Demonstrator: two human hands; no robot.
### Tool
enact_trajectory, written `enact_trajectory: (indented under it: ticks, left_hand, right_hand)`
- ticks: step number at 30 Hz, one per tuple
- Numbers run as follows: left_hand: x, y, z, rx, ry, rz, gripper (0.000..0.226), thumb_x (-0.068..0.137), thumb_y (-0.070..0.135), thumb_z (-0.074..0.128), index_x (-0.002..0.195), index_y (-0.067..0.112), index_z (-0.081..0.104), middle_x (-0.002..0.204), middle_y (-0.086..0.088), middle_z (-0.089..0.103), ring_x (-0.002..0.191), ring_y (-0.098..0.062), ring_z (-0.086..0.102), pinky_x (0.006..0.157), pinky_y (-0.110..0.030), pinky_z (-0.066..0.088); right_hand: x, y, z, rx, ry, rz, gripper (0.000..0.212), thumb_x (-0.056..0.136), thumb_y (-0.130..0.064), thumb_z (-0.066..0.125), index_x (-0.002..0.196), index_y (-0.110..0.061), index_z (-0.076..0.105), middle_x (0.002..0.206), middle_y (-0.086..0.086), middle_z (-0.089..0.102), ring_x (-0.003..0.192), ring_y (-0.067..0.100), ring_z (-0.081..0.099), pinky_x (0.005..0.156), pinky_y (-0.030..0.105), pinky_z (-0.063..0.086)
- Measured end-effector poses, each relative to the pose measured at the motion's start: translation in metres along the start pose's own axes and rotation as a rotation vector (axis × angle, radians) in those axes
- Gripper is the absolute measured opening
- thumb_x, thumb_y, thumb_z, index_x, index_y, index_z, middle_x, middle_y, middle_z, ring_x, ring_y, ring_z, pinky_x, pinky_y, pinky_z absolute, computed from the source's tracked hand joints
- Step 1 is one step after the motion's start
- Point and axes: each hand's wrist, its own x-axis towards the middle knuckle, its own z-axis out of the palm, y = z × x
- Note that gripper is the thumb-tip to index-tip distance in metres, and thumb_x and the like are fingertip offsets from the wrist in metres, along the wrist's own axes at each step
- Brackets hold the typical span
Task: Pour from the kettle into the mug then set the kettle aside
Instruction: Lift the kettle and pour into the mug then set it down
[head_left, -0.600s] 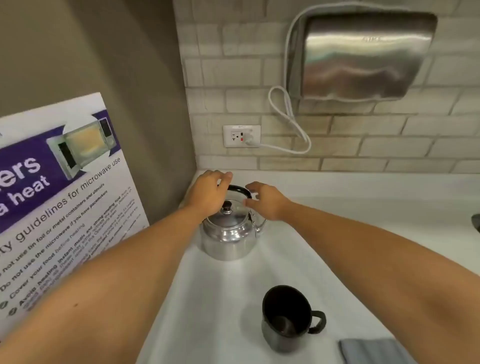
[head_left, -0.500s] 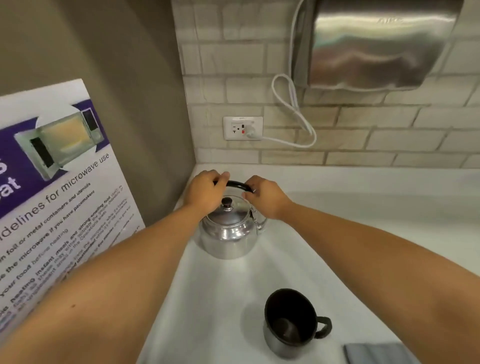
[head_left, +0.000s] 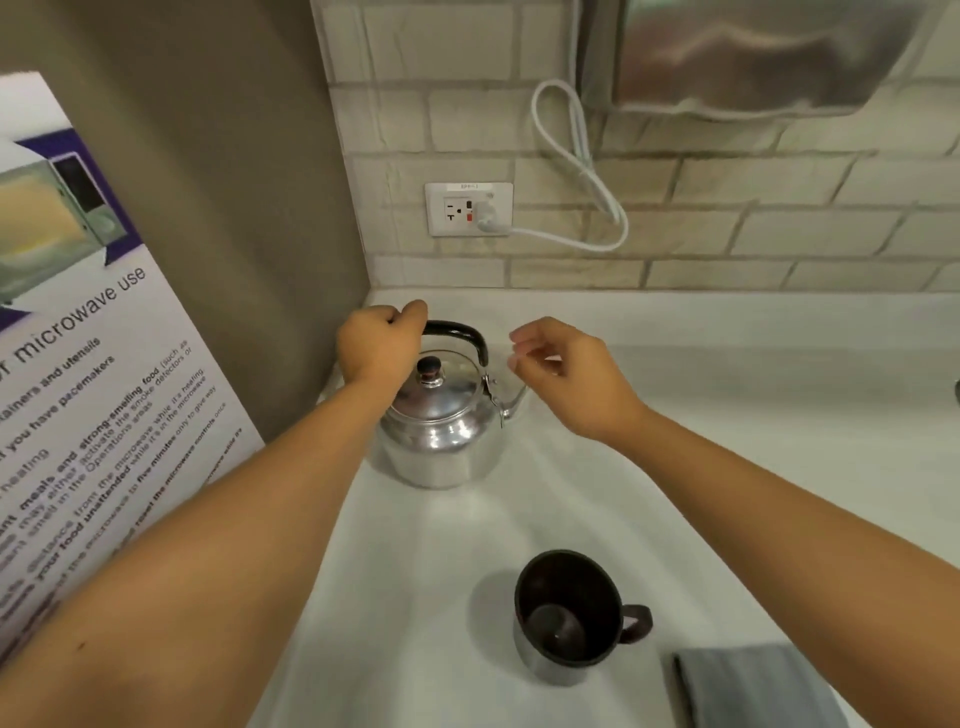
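A shiny steel kettle (head_left: 441, 431) with a black arched handle and a black lid knob stands on the white counter (head_left: 426, 571) in the back left corner, spout pointing right. My left hand (head_left: 379, 345) is closed around the left end of the handle. My right hand (head_left: 563, 371) hovers just right of the handle above the spout, fingers loosely curled and holding nothing. A dark mug (head_left: 569, 616) with its handle to the right stands upright nearer to me; I see nothing in it.
A grey folded cloth (head_left: 753, 686) lies right of the mug. A microwave-use poster (head_left: 88, 374) leans along the left wall. On the brick back wall are an outlet (head_left: 468, 209) with a white cord and a steel hand dryer (head_left: 753, 57).
My right hand has let go of the handle's right end and pulled away to the right. My left hand stays on the handle. The kettle has not moved.
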Motion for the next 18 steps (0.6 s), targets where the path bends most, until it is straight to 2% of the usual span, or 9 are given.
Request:
enact_trajectory:
  ticks: [5, 9, 12, 15, 18]
  left_hand:
    - [-0.015, 0.027, -0.03, -0.109, 0.066, 0.042, 0.046, 0.066, 0.03, 0.059, 0.032, 0.016, 0.033, 0.029, 0.007, 0.02, 0.037, -0.01, 0.018, 0.044, -0.025, 0.018]
    - [-0.031, 0.047, -0.055, -0.129, 0.07, 0.086, 0.041, 0.065, 0.031, 0.059, 0.034, 0.016, 0.037, 0.031, 0.009, 0.025, 0.035, -0.01, 0.023, 0.041, -0.022, 0.021]
    - [-0.046, 0.057, -0.07, -0.096, 0.071, 0.098, 0.043, 0.064, 0.033, 0.06, 0.034, 0.016, 0.035, 0.028, 0.008, 0.023, 0.033, -0.01, 0.022, 0.041, -0.022, 0.02]
    - [-0.063, 0.065, -0.081, -0.027, 0.065, 0.101, 0.039, 0.062, 0.035, 0.058, 0.036, 0.017, 0.035, 0.027, 0.007, 0.021, 0.031, -0.01, 0.02, 0.044, -0.024, 0.021]
    - [-0.081, 0.069, -0.09, 0.032, 0.053, 0.108, 0.036, 0.059, 0.037, 0.056, 0.039, 0.018, 0.034, 0.029, 0.007, 0.021, 0.036, -0.014, 0.022, 0.048, -0.027, 0.025]
  right_hand:
    - [-0.092, 0.006, -0.03, -0.018, 0.022, 0.069, 0.01, 0.087, -0.034, 0.061, 0.092, -0.026, 0.065, 0.088, -0.011, 0.069, 0.086, 0.0, 0.062, 0.075, 0.01, 0.048]
    - [-0.16, 0.025, -0.032, -0.047, 0.019, 0.221, 0.03, 0.09, -0.045, 0.05, 0.079, -0.021, 0.064, 0.08, -0.002, 0.069, 0.077, 0.01, 0.062, 0.066, 0.016, 0.045]
    - [-0.195, 0.036, -0.016, 0.026, 0.004, 0.304, 0.038, 0.094, -0.042, 0.045, 0.075, -0.014, 0.063, 0.077, -0.002, 0.07, 0.073, 0.004, 0.064, 0.062, 0.014, 0.044]
    - [-0.209, 0.039, 0.002, 0.092, 0.02, 0.346, 0.042, 0.097, -0.036, 0.041, 0.067, -0.011, 0.058, 0.072, 0.001, 0.068, 0.07, 0.012, 0.061, 0.063, 0.017, 0.044]
    - [-0.21, 0.037, 0.012, 0.122, 0.058, 0.341, 0.04, 0.099, -0.03, 0.037, 0.065, -0.015, 0.052, 0.067, -0.003, 0.059, 0.06, -0.001, 0.056, 0.057, 0.008, 0.041]
